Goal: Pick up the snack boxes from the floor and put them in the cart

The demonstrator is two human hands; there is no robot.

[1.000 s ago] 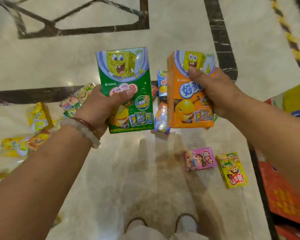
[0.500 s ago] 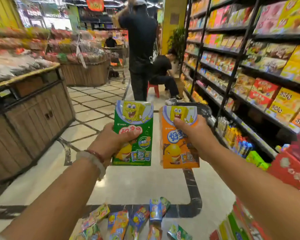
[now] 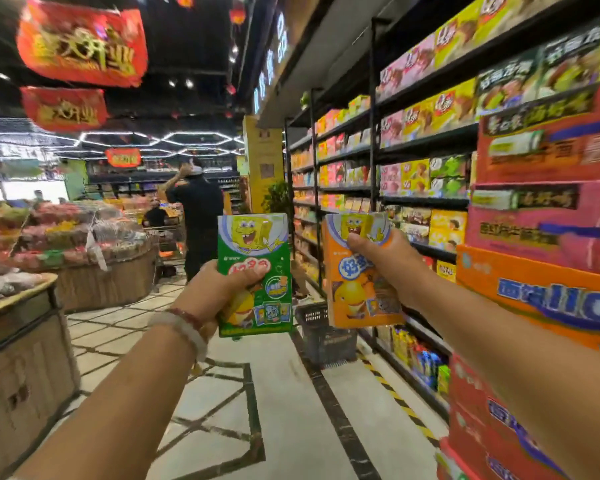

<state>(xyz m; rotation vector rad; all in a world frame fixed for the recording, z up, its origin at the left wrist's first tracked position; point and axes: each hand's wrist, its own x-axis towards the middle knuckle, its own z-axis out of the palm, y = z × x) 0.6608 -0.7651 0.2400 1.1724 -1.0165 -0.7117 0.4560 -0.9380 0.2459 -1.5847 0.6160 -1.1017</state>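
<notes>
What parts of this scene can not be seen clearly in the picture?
- Dark basket, head view: its upper part is hidden behind the orange box and green box; contents unseen.
- Right hand: its fingers are hidden behind the orange box.
- Left hand: its grip covers the green box's lower left print.
- Shelf labels: blurred and too small to read.
- Boxes left on the floor: outside the frame.

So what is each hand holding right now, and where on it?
The left hand grips the green snack box by its lower left edge; the right hand grips the orange snack box by its upper right side.
</notes>
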